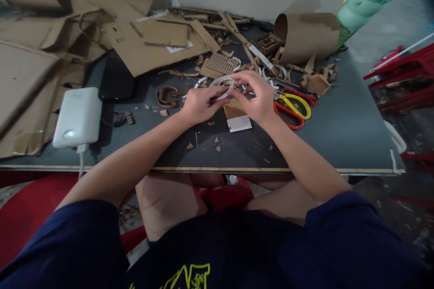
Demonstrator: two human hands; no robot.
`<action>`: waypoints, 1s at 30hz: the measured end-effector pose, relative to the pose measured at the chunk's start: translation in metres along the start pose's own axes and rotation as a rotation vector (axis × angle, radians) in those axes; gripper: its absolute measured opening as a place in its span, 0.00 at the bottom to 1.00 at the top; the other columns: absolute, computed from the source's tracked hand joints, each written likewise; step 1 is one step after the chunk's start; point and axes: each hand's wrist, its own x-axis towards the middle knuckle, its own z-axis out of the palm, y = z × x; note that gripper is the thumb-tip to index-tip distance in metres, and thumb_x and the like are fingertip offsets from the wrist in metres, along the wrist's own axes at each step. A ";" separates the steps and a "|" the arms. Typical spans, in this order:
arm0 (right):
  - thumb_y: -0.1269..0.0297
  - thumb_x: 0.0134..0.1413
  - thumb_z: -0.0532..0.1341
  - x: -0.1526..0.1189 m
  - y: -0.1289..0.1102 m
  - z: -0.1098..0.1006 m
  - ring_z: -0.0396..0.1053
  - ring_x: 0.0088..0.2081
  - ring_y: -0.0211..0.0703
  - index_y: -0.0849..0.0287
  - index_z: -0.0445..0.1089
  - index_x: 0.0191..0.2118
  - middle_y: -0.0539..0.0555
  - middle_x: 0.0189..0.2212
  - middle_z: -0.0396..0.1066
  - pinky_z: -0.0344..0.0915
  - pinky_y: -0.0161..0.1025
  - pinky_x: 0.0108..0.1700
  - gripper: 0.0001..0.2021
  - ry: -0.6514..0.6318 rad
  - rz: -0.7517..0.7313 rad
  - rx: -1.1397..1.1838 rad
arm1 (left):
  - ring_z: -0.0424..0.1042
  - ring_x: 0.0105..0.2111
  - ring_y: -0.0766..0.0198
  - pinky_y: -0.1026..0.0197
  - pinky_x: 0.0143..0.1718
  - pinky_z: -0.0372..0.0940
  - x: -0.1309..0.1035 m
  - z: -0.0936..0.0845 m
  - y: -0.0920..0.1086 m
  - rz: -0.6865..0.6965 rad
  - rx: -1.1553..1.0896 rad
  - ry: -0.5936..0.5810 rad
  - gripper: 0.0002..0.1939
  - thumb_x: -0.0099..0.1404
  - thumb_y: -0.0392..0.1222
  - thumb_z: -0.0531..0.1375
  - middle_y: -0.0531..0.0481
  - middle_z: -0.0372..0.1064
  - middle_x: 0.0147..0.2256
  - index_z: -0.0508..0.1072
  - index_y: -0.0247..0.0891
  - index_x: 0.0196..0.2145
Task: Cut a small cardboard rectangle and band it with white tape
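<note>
Between my two hands, above the middle of the dark table, is a thin whitish strip (pixel 222 80) bent into a curve. My left hand (pixel 202 103) pinches its left and lower part with thumb and fingers. The fingertips of my right hand (pixel 255 95) close on its right end. Under the hands lies a small brown and white cardboard piece (pixel 239 123). Scissors with yellow and red handles (pixel 296 110) rest just right of my right hand. Behind the strip sits a ribbed cardboard piece (pixel 222 63). My fingers partly hide the strip.
Flat cardboard sheets (pixel 135 49) pile up at the back left. A white power bank (pixel 77 117) with a cable and a black phone-like slab (pixel 117 74) lie left. A cardboard tube (pixel 310 36) and a green bottle (pixel 362 6) stand back right. Scraps (pixel 217 141) litter the table (pixel 346 131).
</note>
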 end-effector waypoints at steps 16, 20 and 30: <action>0.56 0.64 0.59 -0.011 -0.007 0.017 0.73 0.38 0.40 0.48 0.49 0.62 0.55 0.48 0.71 0.73 0.38 0.33 0.25 0.063 0.141 0.103 | 0.75 0.25 0.64 0.63 0.29 0.69 -0.005 0.011 0.002 0.035 0.241 0.164 0.15 0.72 0.50 0.58 0.48 0.78 0.28 0.80 0.39 0.42; 0.60 0.65 0.58 -0.010 -0.001 0.020 0.70 0.28 0.35 0.53 0.51 0.60 0.52 0.41 0.72 0.72 0.36 0.31 0.23 0.022 0.139 0.162 | 0.76 0.25 0.63 0.63 0.28 0.69 -0.005 0.016 -0.002 0.107 0.248 0.170 0.12 0.72 0.47 0.59 0.47 0.79 0.28 0.80 0.39 0.43; 0.60 0.61 0.61 -0.003 0.009 0.007 0.69 0.34 0.40 0.51 0.54 0.61 0.52 0.41 0.74 0.72 0.40 0.37 0.25 0.009 0.043 0.059 | 0.76 0.23 0.63 0.64 0.24 0.66 -0.005 0.020 -0.003 0.158 0.297 0.186 0.14 0.73 0.47 0.58 0.48 0.78 0.26 0.79 0.37 0.46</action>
